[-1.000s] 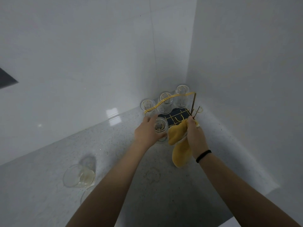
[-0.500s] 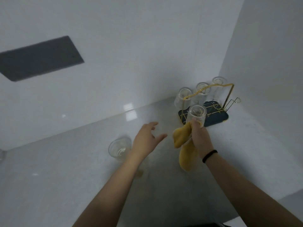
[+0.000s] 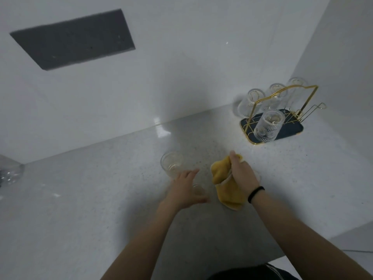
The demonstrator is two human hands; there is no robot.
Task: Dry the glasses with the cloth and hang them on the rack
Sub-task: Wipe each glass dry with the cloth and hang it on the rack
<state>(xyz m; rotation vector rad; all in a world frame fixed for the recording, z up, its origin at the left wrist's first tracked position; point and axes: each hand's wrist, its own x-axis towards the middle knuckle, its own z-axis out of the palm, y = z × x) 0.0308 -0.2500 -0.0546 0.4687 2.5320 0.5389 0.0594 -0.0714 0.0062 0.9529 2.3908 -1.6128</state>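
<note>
I see the fourth glass (image 3: 268, 126) now hung on the rack (image 3: 286, 110) at two o'clock; right hand (image 3: 243, 174) grips the cloth (image 3: 226, 188) (bunched), left hand (image 3: 184, 188) has dropped, fingers spread, onto a counter glass (image 3: 198, 189).

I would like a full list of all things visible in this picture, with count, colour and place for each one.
glasses on the rack: four, clear ribbed, upside down on the rack; one in front, three behind.
rack: one, gold wire on a dark tray, far right corner of the counter.
glasses on the counter: two, clear, upright, by the left hand; the nearer one is partly hidden by it.
cloth: one, yellow, held in the right hand.
counter: one, pale grey speckled.
dark panel: one, grey, on the white wall, upper left.
clear object: one, at the left edge, cut off; I cannot tell what it is.
wristband: one, black, right wrist.
left hand: open, over the nearer glass.
right hand: grips the cloth.
</note>
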